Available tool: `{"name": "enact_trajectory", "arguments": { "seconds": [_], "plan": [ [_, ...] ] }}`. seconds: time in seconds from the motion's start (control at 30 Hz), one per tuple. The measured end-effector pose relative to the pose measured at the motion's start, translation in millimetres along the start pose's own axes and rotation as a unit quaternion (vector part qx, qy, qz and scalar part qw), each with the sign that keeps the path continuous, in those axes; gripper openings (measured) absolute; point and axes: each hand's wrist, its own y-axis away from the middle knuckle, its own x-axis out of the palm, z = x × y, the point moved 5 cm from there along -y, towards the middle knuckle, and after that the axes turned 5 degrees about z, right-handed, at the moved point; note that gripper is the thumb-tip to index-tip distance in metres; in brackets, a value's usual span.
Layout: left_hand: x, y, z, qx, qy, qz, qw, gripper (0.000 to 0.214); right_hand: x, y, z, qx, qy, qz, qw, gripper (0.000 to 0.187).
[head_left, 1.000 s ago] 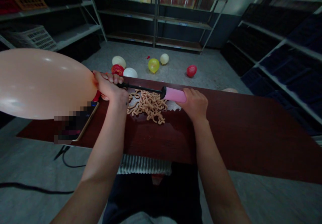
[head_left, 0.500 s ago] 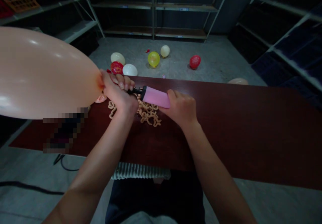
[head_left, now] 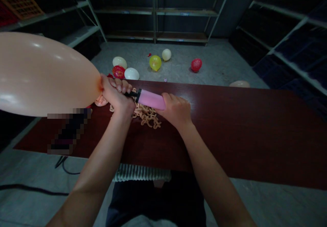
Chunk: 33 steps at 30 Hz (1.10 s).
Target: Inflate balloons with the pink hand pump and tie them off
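A large inflated peach balloon [head_left: 48,74] fills the left side of the view, its orange-tinted neck at my left hand [head_left: 116,92]. The fingers of that hand are closed around the neck and the black end of a pink hand pump [head_left: 152,99]. My right hand [head_left: 177,109] wraps around the right end of the pink barrel. The pump lies nearly level between both hands, above a heap of curly tan balloons [head_left: 149,116] on the table. My left hand hides the joint between pump and balloon.
The dark red-brown table [head_left: 230,135] stretches across the view. A pixelated dark object [head_left: 70,131] lies at its left. Beyond it, a yellow balloon [head_left: 155,63], a red balloon [head_left: 196,65] and several others rest on the floor. Metal shelves [head_left: 178,38] stand behind.
My right hand and the pink barrel have shifted left, slightly closer to my left hand. The view has tilted up a little. The balloon stays in my left hand.
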Motion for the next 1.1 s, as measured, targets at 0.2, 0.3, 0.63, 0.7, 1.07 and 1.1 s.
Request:
{"name": "enact_trajectory", "arguments": {
  "seconds": [0.2,0.3,0.63,0.7,1.07,1.1],
  "plan": [
    [5.6,3.0,-8.7,-0.005,0.025,-0.016,1.000,0.053,7.8,-2.8,-6.3,0.009,0.019,-0.017,1.000,0.042],
    [1.3,-0.2,-11.7,0.004,0.043,-0.039,0.998,0.056,8.7,-1.7,-14.1,0.013,0.037,-0.020,0.999,0.042],
    [-31.9,-30.5,-26.1,0.055,0.093,-0.087,0.990,0.051,1.7,4.0,-55.3,0.033,0.110,-0.009,0.993,0.040],
    [-33.8,-32.4,-28.3,0.054,0.103,-0.084,0.990,0.050,-1.1,5.5,-60.9,0.030,0.112,-0.025,0.993,0.039],
    [-21.6,-18.7,-15.4,0.027,0.049,-0.065,0.996,0.053,-7.4,9.3,-44.2,0.022,0.116,0.008,0.993,0.033],
    [-17.0,-13.6,-13.0,0.025,0.049,-0.064,0.996,0.052,-7.7,8.2,-38.1,0.022,0.108,0.015,0.994,0.033]
  ]
}}
